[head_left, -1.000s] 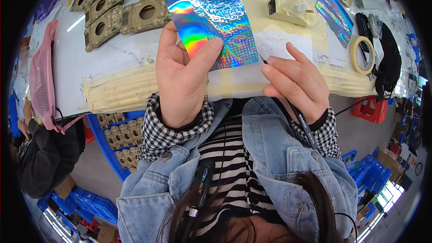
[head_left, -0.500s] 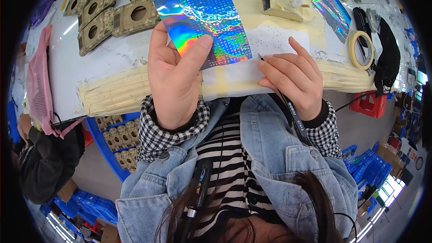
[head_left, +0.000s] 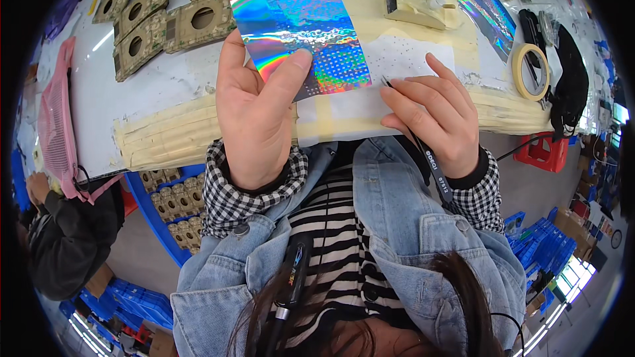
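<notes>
My left hand [head_left: 261, 106] pinches a shiny holographic sheet [head_left: 311, 26] by its lower left part, thumb on top. Rows of small dots cover the sheet, which is tilted above the table. In my right hand [head_left: 440, 116] is a thin black pair of tweezers [head_left: 433, 170], held like a pen. Its pointed tip is just right of the sheet's lower right corner, apart from it. Below the tip lies white paper [head_left: 403, 56] scattered with tiny dark specks. Whether anything sits in the tip is too small to tell.
Camouflage-patterned pieces with round holes [head_left: 198, 20] lie at the far left. To the right are a taped block [head_left: 417, 6], another holographic sheet [head_left: 487, 16], a tape roll [head_left: 530, 73] and a black cloth [head_left: 570, 82]. A pink mesh bag [head_left: 58, 119] hangs left, near another person's sleeve [head_left: 79, 238].
The holographic sheet has tilted slightly, so its reflections have shifted and its left edge lies a little farther right. My right hand has moved slightly to the right with the tweezers.
</notes>
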The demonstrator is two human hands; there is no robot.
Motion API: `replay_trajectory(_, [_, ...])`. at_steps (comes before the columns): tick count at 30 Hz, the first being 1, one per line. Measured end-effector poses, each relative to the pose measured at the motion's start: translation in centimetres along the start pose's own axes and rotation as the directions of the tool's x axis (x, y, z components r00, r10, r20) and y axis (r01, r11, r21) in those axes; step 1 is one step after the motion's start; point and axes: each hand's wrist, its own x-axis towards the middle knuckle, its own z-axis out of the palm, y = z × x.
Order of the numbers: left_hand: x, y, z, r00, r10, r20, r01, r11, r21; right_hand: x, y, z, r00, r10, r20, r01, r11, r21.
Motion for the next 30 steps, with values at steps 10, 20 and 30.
replay_trajectory(10, [0.0,0.0,0.2,1.0,0.008,-0.002,-0.008,1.0,-0.022,0.1,-0.1,0.3,0.996,-0.046,0.074,0.042,0.998,0.053])
replay_trajectory(20, [-0.1,-0.1,0.1,1.0,0.018,0.008,-0.018,0.999,-0.038,-1.1,0.7,-0.6,0.955,0.296,-0.034,-0.245,0.844,0.477])
replay_trajectory(30, [-0.1,-0.3,0.0,0.999,0.033,-0.005,-0.033,0.998,0.058,-1.1,0.1,0.4,0.823,0.568,0.008,-0.369,0.524,0.768])
